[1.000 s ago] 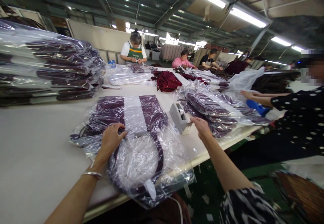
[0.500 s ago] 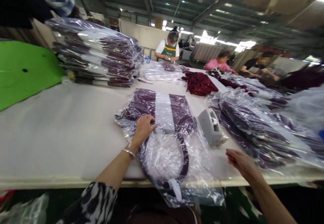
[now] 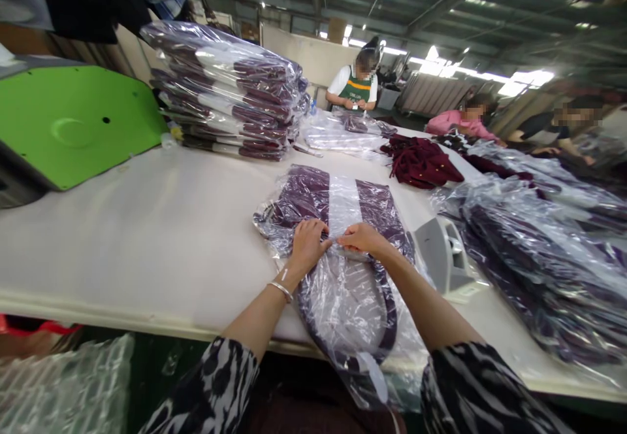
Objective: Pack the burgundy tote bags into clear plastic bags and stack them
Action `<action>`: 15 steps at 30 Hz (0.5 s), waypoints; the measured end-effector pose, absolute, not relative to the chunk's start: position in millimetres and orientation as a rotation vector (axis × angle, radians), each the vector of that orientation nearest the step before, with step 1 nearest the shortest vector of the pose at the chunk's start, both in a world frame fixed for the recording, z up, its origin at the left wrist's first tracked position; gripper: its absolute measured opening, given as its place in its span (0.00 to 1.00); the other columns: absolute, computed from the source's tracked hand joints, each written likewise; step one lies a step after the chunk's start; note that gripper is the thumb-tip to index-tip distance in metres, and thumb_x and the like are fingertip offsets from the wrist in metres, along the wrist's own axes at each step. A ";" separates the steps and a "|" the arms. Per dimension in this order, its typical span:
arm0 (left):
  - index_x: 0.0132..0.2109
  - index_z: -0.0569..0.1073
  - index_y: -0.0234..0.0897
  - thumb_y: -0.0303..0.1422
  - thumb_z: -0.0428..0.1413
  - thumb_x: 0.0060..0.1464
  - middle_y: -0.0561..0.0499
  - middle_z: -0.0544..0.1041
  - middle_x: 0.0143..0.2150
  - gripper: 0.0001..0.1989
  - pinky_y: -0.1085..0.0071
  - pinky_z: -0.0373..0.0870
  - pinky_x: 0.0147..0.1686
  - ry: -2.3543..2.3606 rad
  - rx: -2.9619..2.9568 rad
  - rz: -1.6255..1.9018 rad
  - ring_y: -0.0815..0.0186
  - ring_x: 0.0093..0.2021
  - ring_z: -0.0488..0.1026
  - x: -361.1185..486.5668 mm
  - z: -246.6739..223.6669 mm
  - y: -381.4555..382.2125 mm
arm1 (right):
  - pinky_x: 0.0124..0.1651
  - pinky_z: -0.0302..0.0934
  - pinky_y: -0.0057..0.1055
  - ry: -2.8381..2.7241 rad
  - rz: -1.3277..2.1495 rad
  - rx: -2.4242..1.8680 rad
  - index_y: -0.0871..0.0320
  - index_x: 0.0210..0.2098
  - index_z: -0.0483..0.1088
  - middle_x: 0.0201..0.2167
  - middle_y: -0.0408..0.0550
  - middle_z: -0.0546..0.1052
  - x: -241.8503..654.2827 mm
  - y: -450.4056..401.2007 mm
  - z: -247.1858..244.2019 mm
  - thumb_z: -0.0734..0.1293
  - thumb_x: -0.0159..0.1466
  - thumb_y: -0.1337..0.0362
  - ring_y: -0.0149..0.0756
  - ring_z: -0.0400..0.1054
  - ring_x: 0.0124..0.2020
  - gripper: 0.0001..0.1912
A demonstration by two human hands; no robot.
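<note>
A dark purple garment in a clear plastic bag (image 3: 304, 192) lies on the white table, with a white strip (image 3: 345, 202) down its middle. Its lower end, with a dark loop (image 3: 389, 310) and a white tag (image 3: 373, 376), hangs over the front edge. My left hand (image 3: 310, 243) presses on the bag left of the strip, thumb and fingers gathered at the plastic. Just right of it, my right hand (image 3: 361, 238) pinches at the bag, fingertips close to my left thumb. A grey tape dispenser (image 3: 438, 254) stands to the right of the bag.
Bagged garments are stacked (image 3: 230, 94) at the back left, beside a green-sided machine (image 3: 73, 123). More bagged garments (image 3: 539, 257) lie at the right. A dark red cloth pile (image 3: 421, 161) is farther back. Several people work beyond, one in a green apron (image 3: 356, 89).
My right hand has moved left from beside the tape dispenser onto the bag, next to my left hand. The view has shifted, so the table's contents appear farther right.
</note>
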State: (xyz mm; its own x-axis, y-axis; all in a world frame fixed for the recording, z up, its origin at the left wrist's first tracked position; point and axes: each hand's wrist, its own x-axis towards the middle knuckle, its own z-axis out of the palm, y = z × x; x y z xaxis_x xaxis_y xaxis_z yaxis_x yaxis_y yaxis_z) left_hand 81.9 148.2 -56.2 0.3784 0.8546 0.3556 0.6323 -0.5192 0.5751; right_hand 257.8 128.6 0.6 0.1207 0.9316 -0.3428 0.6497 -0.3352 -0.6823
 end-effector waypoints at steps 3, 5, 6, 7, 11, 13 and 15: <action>0.44 0.73 0.42 0.29 0.65 0.52 0.49 0.76 0.49 0.12 0.55 0.52 0.66 1.283 2.305 0.898 0.57 0.54 0.70 81.7 -57.4 148.8 | 0.21 0.50 0.27 -1.579 1.044 -2.127 0.57 0.12 0.69 0.11 0.42 0.70 268.9 140.6 -13.9 0.77 0.46 0.60 0.29 0.59 0.15 0.16; 0.44 0.73 0.42 0.28 0.65 0.52 0.49 0.76 0.49 0.13 0.55 0.51 0.67 1.278 2.316 0.901 0.57 0.55 0.70 81.3 -58.4 148.9 | 0.22 0.50 0.28 -1.606 1.001 -2.162 0.56 0.11 0.68 0.10 0.43 0.69 275.3 143.2 -19.5 0.78 0.45 0.58 0.30 0.61 0.15 0.18; 0.44 0.73 0.42 0.28 0.65 0.52 0.49 0.76 0.49 0.13 0.55 0.51 0.67 1.277 2.321 0.902 0.57 0.55 0.70 81.0 -58.8 148.8 | 0.23 0.50 0.28 -1.613 0.962 -2.179 0.56 0.10 0.67 0.10 0.43 0.68 278.0 143.6 -21.4 0.78 0.44 0.56 0.31 0.62 0.16 0.19; 0.44 0.73 0.42 0.27 0.65 0.52 0.49 0.76 0.49 0.13 0.55 0.51 0.66 1.278 2.323 0.904 0.57 0.55 0.70 80.6 -59.1 148.7 | 0.24 0.50 0.28 -1.613 0.910 -2.196 0.56 0.09 0.66 0.09 0.43 0.67 280.5 143.6 -23.0 0.80 0.42 0.55 0.32 0.63 0.18 0.21; 0.44 0.73 0.42 0.27 0.64 0.52 0.49 0.77 0.50 0.14 0.54 0.52 0.66 1.274 2.302 0.893 0.57 0.55 0.70 80.8 -59.0 147.5 | 0.26 0.49 0.28 -1.586 0.729 -2.213 0.55 0.12 0.65 0.10 0.41 0.66 291.8 140.1 -25.2 0.82 0.36 0.52 0.34 0.66 0.22 0.24; 0.44 0.73 0.42 0.27 0.64 0.52 0.48 0.77 0.50 0.13 0.52 0.52 0.66 1.272 2.283 0.886 0.56 0.55 0.70 82.5 -57.6 147.9 | 0.26 0.51 0.28 -1.588 0.715 -2.200 0.55 0.14 0.67 0.12 0.40 0.68 300.7 135.1 -21.8 0.81 0.38 0.54 0.34 0.66 0.22 0.21; 0.44 0.74 0.41 0.28 0.64 0.52 0.47 0.77 0.50 0.12 0.51 0.53 0.66 1.265 2.273 0.879 0.55 0.55 0.71 83.5 -54.7 149.7 | 0.28 0.53 0.28 -1.588 0.687 -2.201 0.55 0.18 0.70 0.15 0.40 0.71 314.6 126.6 -14.7 0.81 0.40 0.58 0.36 0.68 0.24 0.16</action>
